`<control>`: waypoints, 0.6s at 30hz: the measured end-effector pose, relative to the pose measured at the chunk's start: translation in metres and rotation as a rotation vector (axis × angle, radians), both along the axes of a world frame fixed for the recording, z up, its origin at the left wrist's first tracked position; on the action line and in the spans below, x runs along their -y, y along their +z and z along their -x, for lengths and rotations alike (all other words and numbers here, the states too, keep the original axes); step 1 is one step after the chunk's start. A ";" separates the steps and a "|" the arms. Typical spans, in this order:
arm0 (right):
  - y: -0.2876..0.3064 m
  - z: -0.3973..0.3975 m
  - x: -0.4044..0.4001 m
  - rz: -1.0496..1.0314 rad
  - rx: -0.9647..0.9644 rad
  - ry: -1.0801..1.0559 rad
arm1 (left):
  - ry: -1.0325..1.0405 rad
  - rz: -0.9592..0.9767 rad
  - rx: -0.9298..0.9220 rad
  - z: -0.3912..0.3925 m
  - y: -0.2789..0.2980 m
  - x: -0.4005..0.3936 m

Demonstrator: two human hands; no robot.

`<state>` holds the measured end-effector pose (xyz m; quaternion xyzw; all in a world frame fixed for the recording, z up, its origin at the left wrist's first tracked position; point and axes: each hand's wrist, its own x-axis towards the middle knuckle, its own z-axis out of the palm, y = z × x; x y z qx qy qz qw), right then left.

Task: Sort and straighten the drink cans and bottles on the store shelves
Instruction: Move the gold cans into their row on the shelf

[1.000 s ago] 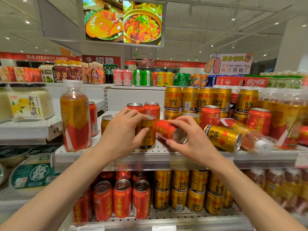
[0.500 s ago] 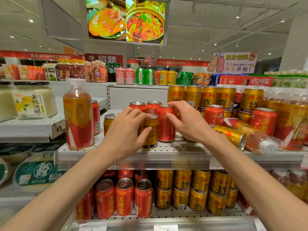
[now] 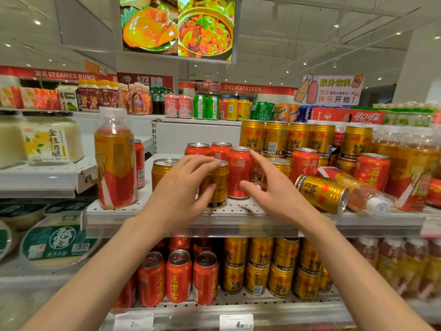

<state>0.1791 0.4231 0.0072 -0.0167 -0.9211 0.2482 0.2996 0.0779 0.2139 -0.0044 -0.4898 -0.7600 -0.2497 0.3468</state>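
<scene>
My left hand (image 3: 183, 187) grips an upright gold can (image 3: 218, 187) near the front of the upper shelf (image 3: 167, 212). Right beside it stands a red can (image 3: 239, 173), upright. My right hand (image 3: 272, 189) hovers just right of that red can with fingers spread, holding nothing. Two more red cans (image 3: 207, 149) stand behind. A gold Red Bull can (image 3: 322, 193) lies on its side to the right, and a bottle (image 3: 358, 192) lies tipped next to it. A tall orange bottle (image 3: 115, 161) stands at the shelf's left end.
Stacked gold cans (image 3: 298, 139) and red cans (image 3: 372, 170) fill the shelf's right and back. The lower shelf holds red cans (image 3: 177, 278) and gold cans (image 3: 269, 266). White tubs (image 3: 45, 142) sit on the left shelving.
My right hand stood the lying red can upright next to the gold can, then let go and drew back to the right. My left hand stayed on the gold can.
</scene>
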 end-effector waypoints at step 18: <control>-0.150 -0.110 0.049 0.535 -0.051 -0.284 | -0.173 -0.355 0.778 -0.056 -0.150 0.044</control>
